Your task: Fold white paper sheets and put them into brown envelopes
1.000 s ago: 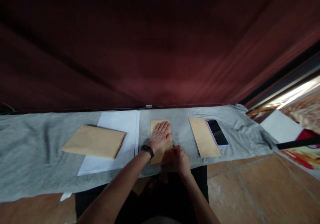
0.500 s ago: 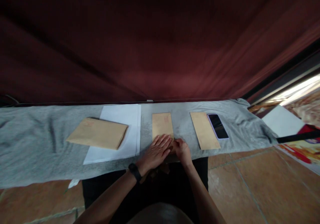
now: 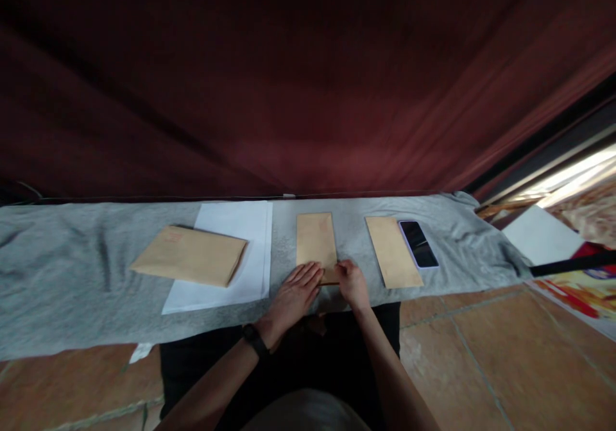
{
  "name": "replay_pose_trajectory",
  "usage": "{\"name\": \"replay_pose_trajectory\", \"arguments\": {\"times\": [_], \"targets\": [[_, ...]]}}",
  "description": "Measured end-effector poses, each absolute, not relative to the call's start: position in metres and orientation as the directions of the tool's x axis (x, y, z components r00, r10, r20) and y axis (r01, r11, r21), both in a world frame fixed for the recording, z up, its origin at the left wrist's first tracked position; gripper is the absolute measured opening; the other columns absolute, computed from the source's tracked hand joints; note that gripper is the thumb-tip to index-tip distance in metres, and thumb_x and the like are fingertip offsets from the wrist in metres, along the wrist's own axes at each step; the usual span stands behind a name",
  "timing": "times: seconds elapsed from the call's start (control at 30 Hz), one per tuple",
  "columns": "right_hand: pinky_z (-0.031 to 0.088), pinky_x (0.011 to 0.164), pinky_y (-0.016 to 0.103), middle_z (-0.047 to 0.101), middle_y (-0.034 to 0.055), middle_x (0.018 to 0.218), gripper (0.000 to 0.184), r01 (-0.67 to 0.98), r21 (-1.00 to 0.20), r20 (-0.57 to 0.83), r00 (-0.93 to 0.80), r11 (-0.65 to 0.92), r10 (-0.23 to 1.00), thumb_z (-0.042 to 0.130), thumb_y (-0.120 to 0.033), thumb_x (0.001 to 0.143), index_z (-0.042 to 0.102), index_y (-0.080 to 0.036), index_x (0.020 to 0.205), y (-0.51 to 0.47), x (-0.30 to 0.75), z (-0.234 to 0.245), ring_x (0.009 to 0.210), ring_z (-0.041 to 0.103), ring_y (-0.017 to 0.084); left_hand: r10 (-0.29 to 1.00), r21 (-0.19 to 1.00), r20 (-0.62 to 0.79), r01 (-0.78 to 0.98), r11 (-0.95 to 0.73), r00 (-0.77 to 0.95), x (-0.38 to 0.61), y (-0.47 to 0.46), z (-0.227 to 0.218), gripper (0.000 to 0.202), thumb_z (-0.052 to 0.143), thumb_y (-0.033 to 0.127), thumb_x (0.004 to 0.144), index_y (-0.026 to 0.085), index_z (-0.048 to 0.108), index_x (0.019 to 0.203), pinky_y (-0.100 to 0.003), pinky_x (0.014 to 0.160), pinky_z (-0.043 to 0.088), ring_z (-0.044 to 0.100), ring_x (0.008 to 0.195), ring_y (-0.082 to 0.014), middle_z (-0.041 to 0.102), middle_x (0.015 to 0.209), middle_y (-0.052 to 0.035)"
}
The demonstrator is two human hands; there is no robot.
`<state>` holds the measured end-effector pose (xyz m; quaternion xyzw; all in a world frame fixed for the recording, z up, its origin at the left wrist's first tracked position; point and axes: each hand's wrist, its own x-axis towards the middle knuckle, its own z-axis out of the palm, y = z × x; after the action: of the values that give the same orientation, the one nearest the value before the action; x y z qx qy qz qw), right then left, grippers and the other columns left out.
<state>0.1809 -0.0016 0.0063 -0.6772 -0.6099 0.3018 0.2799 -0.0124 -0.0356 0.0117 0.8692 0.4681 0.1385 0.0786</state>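
Observation:
A narrow brown envelope (image 3: 316, 240) lies upright on the grey cloth (image 3: 77, 270) straight ahead of me. My left hand (image 3: 292, 295), with a black band on its wrist, lies flat with fingers stretched out, fingertips touching the envelope's near edge. My right hand (image 3: 352, 283) is curled, its fingertips pinching or pressing the envelope's near right corner.
A wide brown envelope (image 3: 189, 255) rests on white paper sheets (image 3: 240, 251) to the left. A second narrow envelope (image 3: 393, 251) and a dark phone (image 3: 418, 244) lie to the right. A dark red curtain (image 3: 308, 84) hangs behind. Tiled floor (image 3: 481, 360) lies in front.
My left hand slid from flat on the envelope's middle back to its near edge. My right hand stayed at the near right corner. More of the envelope shows.

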Motion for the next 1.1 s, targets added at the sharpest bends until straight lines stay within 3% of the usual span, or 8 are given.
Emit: {"name": "replay_pose_trajectory", "arguments": {"times": [0.13,0.23,0.33,0.43,0.53,0.7,1.1], "targets": [[0.053,0.076,0.032,0.072,0.0101,0.090,0.024,0.756,-0.653,0.026,0.067,-0.034,0.997,0.046,-0.026,0.098,0.069,-0.019,0.101,-0.006,0.183,0.007,0.084,0.070,0.023,0.832,0.249,0.178,0.793,-0.555,0.526,-0.012,-0.037,0.003,0.044,0.039,0.025,0.104,0.019,0.049,0.146,-0.040,0.122,0.034,0.043,0.145,-0.0194,0.047,0.156,-0.0069],[0.054,0.091,0.038,0.071,0.0154,0.114,0.032,0.799,-0.573,0.208,-0.072,0.181,0.976,0.039,-0.025,0.101,0.065,-0.017,0.120,-0.003,0.184,0.003,0.107,0.067,0.026,0.830,0.258,0.181,0.790,-0.557,0.527,-0.013,-0.039,-0.001,0.044,0.041,0.025,0.104,0.020,0.049,0.146,-0.040,0.122,0.034,0.042,0.145,-0.0192,0.047,0.156,-0.0061],[0.045,0.112,0.045,0.055,0.0159,0.146,0.045,0.756,-0.504,0.318,-0.289,0.419,0.903,0.037,-0.028,0.103,0.049,-0.016,0.145,0.013,0.183,-0.004,0.137,0.050,0.026,0.829,0.268,0.169,0.784,-0.559,0.534,-0.014,-0.040,0.002,0.044,0.042,0.026,0.103,0.021,0.049,0.147,-0.041,0.122,0.035,0.042,0.146,-0.0191,0.046,0.157,-0.0048],[0.033,0.121,0.049,0.033,0.0126,0.164,0.058,0.755,-0.390,0.302,-0.435,0.526,0.848,0.035,-0.038,0.105,0.029,-0.017,0.158,0.041,0.179,-0.010,0.151,0.030,0.026,0.825,0.273,0.177,0.779,-0.565,0.536,-0.015,-0.040,0.006,0.046,0.043,0.026,0.103,0.023,0.047,0.148,-0.041,0.122,0.036,0.042,0.145,-0.0187,0.046,0.157,-0.0037],[0.027,0.123,0.048,0.025,0.0116,0.167,0.062,0.794,-0.302,0.251,-0.468,0.528,0.847,0.032,-0.042,0.106,0.021,-0.016,0.161,0.077,0.173,-0.012,0.154,0.024,0.024,0.819,0.273,0.194,0.772,-0.574,0.540,-0.016,-0.040,0.009,0.045,0.044,0.026,0.103,0.025,0.048,0.148,-0.041,0.121,0.036,0.044,0.144,-0.0184,0.048,0.156,-0.0028],[0.023,0.125,0.046,0.032,0.0117,0.164,0.058,0.848,-0.200,0.204,-0.455,0.492,0.867,0.031,-0.040,0.107,0.027,-0.016,0.159,0.127,0.167,-0.011,0.152,0.030,0.023,0.819,0.269,0.206,0.774,-0.573,0.535,-0.017,-0.040,0.010,0.045,0.046,0.025,0.102,0.026,0.050,0.146,-0.041,0.120,0.038,0.044,0.144,-0.0187,0.047,0.156,-0.0020],[0.024,0.124,0.049,0.034,0.0158,0.162,0.061,0.813,-0.155,0.249,-0.518,0.562,0.818,0.036,-0.041,0.106,0.030,-0.009,0.157,0.097,0.180,-0.020,0.151,0.032,0.027,0.819,0.253,0.213,0.780,-0.573,0.533,-0.015,-0.040,0.006,0.045,0.046,0.024,0.101,0.023,0.050,0.146,-0.042,0.119,0.040,0.045,0.143,-0.0197,0.049,0.155,-0.0034]]}}
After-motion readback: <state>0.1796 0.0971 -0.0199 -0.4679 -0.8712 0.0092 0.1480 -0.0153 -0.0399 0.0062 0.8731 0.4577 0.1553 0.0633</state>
